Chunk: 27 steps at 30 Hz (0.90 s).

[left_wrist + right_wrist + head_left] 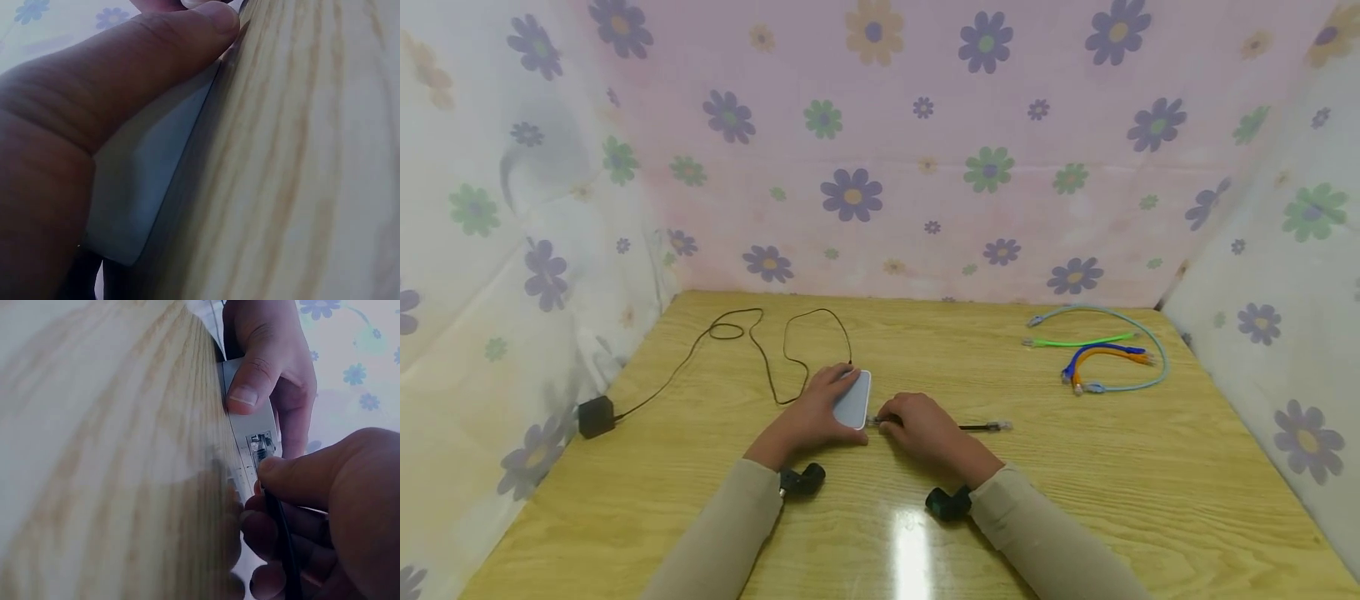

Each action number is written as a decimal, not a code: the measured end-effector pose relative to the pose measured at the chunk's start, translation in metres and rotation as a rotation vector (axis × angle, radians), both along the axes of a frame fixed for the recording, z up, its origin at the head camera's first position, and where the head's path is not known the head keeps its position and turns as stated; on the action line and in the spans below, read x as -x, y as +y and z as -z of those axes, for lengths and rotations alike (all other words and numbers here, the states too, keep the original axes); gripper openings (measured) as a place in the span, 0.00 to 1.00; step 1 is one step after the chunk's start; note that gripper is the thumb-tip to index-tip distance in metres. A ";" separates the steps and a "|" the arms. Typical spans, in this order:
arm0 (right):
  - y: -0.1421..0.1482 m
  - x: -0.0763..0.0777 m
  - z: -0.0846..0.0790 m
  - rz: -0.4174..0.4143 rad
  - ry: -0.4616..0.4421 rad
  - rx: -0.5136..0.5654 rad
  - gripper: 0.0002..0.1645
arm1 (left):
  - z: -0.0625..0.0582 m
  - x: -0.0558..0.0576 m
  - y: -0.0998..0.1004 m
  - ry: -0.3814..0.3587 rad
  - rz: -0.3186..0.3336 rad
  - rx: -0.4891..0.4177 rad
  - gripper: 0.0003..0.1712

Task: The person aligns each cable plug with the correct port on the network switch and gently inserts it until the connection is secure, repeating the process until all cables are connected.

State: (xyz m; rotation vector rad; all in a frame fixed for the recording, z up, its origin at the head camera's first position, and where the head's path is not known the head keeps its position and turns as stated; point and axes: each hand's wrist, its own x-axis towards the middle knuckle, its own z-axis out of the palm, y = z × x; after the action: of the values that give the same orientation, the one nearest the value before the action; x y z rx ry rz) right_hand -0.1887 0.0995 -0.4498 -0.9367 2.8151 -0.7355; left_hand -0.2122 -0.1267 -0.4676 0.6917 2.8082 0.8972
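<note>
A small white network box (852, 406) lies on the wooden table, gripped by my left hand (808, 417) with the thumb along its near side and fingers across the far side. Between thumb and fingertips, my right hand (925, 429) pinches one end of a short black network cable (976, 427). In the right wrist view, the cable's clear plug (262, 449) is at a port in the box's side wall (245, 422); how deep it sits I cannot tell. The cable's other clear plug (1000, 426) lies on the table to the right.
A thin black cord (758, 342) runs from the box's far side to a black power adapter (596, 417) at the left. Light blue (1163, 354), green (1067, 343), blue (1105, 346) and orange (1093, 354) cables lie at the back right. Flowered cloth (880, 150) surrounds the table.
</note>
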 end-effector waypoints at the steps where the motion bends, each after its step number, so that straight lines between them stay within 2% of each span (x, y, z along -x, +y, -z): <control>1: -0.001 0.000 -0.001 0.002 0.006 -0.008 0.12 | 0.000 0.000 0.000 0.000 -0.001 -0.002 0.64; 8: -0.002 -0.005 -0.008 0.075 0.028 -0.052 0.12 | -0.002 -0.001 0.000 -0.004 -0.001 -0.010 0.64; 15: 0.004 -0.004 -0.008 0.095 -0.001 -0.060 0.11 | 0.001 0.000 0.000 -0.007 0.001 -0.008 0.64; 20: 0.012 0.000 -0.009 0.072 -0.027 -0.046 0.08 | 0.002 0.000 -0.001 -0.005 0.003 -0.019 0.64; 27: 0.025 0.003 -0.010 0.052 -0.061 -0.028 0.08 | -0.001 -0.001 0.000 -0.017 -0.003 -0.021 0.64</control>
State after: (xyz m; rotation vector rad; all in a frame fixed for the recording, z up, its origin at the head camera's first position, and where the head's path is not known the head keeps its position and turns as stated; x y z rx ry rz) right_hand -0.1920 0.1244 -0.4395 -0.8254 2.7988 -0.7164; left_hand -0.2117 -0.1262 -0.4667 0.6799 2.7896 0.9296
